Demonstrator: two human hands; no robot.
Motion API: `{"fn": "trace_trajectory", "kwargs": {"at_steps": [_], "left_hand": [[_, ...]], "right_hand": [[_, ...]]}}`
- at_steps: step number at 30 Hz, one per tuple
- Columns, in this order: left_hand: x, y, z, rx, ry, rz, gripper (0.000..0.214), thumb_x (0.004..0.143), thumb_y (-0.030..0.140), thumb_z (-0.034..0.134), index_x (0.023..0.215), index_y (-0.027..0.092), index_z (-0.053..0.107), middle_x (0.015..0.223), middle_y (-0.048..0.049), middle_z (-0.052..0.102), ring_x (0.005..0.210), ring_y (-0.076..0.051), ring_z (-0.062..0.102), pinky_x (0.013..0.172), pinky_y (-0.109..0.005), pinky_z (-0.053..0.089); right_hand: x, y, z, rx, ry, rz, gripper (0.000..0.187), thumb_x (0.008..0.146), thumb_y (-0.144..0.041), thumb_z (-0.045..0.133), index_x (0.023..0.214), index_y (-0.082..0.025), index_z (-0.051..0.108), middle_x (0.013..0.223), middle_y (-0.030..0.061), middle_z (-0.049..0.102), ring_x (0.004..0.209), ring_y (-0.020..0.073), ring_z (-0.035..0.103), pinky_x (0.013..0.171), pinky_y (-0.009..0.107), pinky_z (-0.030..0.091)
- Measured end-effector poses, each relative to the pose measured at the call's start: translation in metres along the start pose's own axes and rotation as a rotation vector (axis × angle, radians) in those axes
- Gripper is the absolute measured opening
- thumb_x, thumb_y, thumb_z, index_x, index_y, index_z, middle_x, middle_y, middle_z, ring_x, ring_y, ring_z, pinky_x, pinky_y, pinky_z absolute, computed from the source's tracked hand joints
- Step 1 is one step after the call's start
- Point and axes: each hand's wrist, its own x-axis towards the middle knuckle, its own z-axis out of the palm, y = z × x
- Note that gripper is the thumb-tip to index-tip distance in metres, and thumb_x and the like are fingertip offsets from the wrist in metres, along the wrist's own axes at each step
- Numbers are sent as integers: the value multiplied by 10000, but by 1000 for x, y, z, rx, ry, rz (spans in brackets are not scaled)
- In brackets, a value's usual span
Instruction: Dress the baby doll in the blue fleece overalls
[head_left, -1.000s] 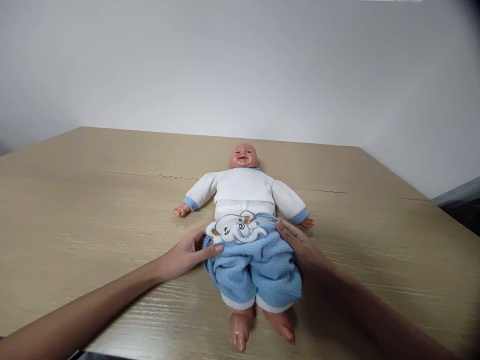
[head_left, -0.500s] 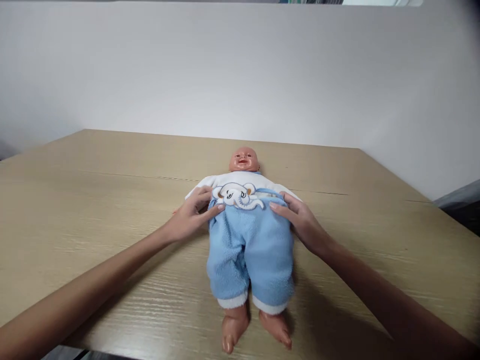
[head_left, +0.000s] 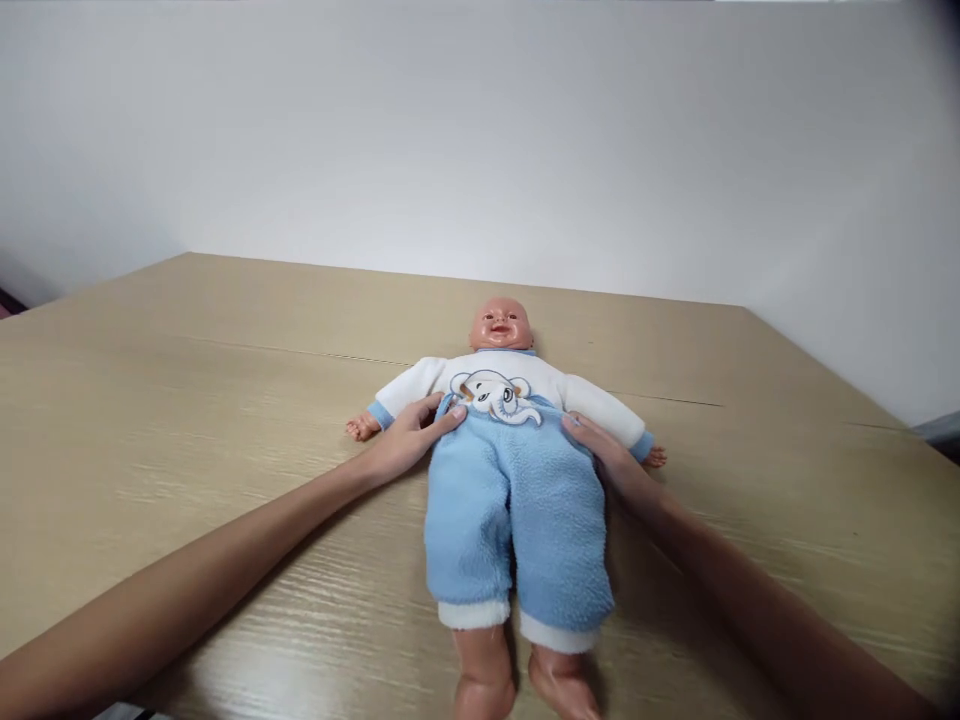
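While the doll [head_left: 501,330] is lying face-up on the tabletop [head_left: 187,400], my left fingers [head_left: 448,414] are pinching the blue overalls [head_left: 517,500] at its chest, though I cannot tell whether my right fingers [head_left: 577,424] are gripping; I am judging even tugs best.

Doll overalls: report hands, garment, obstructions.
Left hand and right hand grip blue overalls at its sides. Bib on chest of doll, feet bare. No obstruction seen.

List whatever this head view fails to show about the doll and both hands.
Head view:
- Doll's feet: toes cut off by the bottom edge.
- Left hand: fingertips meet the blue trousers at the waist, grip unclear.
- Right hand: fingertips tucked beside the trousers, grip unclear.
- Doll's back: against the table.
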Motion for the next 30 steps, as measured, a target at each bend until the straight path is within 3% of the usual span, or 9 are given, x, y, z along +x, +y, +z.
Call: {"fn": "trace_trajectory", "kwargs": {"at_steps": [3, 6, 9, 11, 13, 17, 23, 27, 30], "left_hand": [[0, -3, 3, -73, 3, -26, 536, 1001, 708, 610, 1056, 180, 686, 988, -50, 691, 926, -229, 604, 849, -351, 494], [0, 0, -3, -146, -35, -8, 495, 1005, 667, 630, 1091, 184, 704, 1040, -71, 715, 1023, -258, 642, 957, -389, 516], [-3, 4, -26, -112, -210, -6, 401, 988, 534, 692, 1227, 213, 702, 1187, -85, 725, 1186, -289, 647, 1075, -427, 499], [-6, 4, -45, 23, -372, 3, 410, 922, 435, 773, 1262, 220, 691, 1227, -82, 712, 1219, -293, 640, 1078, -425, 507], [-7, 3, -58, 179, -456, 65, 453, 848, 375, 844, 1239, 205, 690, 1234, -83, 696, 1237, -295, 628, 1081, -419, 506], [-7, 1, -58, 234, -411, 153, 541, 788, 377, 908, 1254, 188, 708, 1241, -102, 712, 1241, -309, 628, 1110, -450, 487], [-11, -4, -37, -87, -365, 23, 323, 860, 391, 801, 1100, 183, 747, 1059, -79, 774, 1097, -294, 693, 1051, -445, 506], [-11, -13, -18, -413, -145, -58, 274, 786, 324, 696, 1024, 189, 699, 1019, -61, 748, 997, -266, 685, 923, -389, 516], [-8, -17, -2, -537, -30, -59, 363, 729, 227, 635, 1090, 207, 668, 1085, -55, 739, 1022, -257, 665, 910, -375, 510]], "right_hand": [[-2, -2, 16, 228, 23, 98, 385, 958, -608, 703, 1202, -314, 748, 1112, 39, 817, 1090, 321, 756, 989, 472, 623], [0, -4, 15, 261, 10, 114, 385, 950, -578, 707, 1213, -301, 746, 1187, 53, 813, 1165, 338, 751, 1063, 488, 609], [1, -3, -12, 132, -100, 59, 381, 910, -508, 748, 1214, -278, 746, 1219, 63, 798, 1205, 345, 731, 1128, 503, 565], [-2, 0, -36, -43, -225, -24, 430, 850, -427, 804, 1246, -268, 746, 1254, 74, 781, 1258, 364, 701, 1169, 526, 526], [-8, 3, -54, -231, -306, -116, 526, 805, -350, 864, 1310, -275, 738, 1347, 95, 747, 1343, 391, 651, 1214, 548, 476], [-17, 8, -56, -403, -299, -207, 666, 801, -285, 929, 1423, -351, 701, 1469, 92, 696, 1466, 397, 570, 1281, 535, 387], [-18, 13, -33, -211, -214, -127, 590, 748, -510, 949, 1279, -332, 763, 1352, 81, 766, 1412, 386, 618, 1254, 559, 436], [-25, 3, -14, 59, -148, -6, 496, 883, -672, 727, 1230, -317, 745, 1167, 74, 810, 1229, 388, 707, 1043, 532, 601], [-25, 1, -1, 19, -120, -78, 471, 966, -686, 566, 1201, -310, 730, 1049, 73, 806, 1070, 375, 735, 905, 507, 631]]}}
